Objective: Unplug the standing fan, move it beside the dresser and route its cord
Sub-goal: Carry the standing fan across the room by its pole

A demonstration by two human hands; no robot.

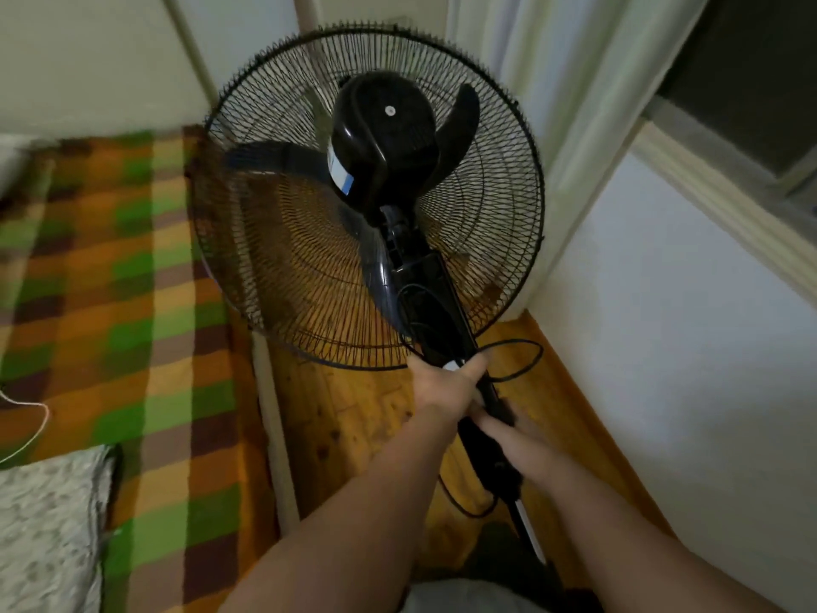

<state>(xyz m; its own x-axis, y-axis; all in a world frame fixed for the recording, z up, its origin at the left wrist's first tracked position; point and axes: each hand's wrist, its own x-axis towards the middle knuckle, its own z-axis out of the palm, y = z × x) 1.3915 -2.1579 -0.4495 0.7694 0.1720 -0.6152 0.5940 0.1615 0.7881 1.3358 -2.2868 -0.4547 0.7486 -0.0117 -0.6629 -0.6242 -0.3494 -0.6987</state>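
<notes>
Both forearms reach in from the bottom edge to the fan's pole (491, 393), one hand above the other. Of the task, the carrying looks to be in hand: the plug is not in view, so I cannot tell whether the unplugging is done, though the cord (541, 353) hangs in a slack loop beside the pole and a second loop trails lower down near the floor, which suggests it is free. No dresser shows, so I judge that the move and the routing are both left to do. The left hand (446, 384) grips the pole just under the control box, its thumb (477, 362) laid across the top and the other fingers wrapped round out of sight. The right hand (504, 424) holds the pole just below, fingers (484, 420) curled close round it; blur hides how tightly. Above them the standing fan (376, 139) leans away from the camera, its black cage facing the corner and its base hidden. It stands between a bed with a checked blanket (132, 303) on the left and a white wall (663, 325) on the right, over a wooden floor (353, 413), with a pale curtain (552, 104) just behind the cage.
</notes>
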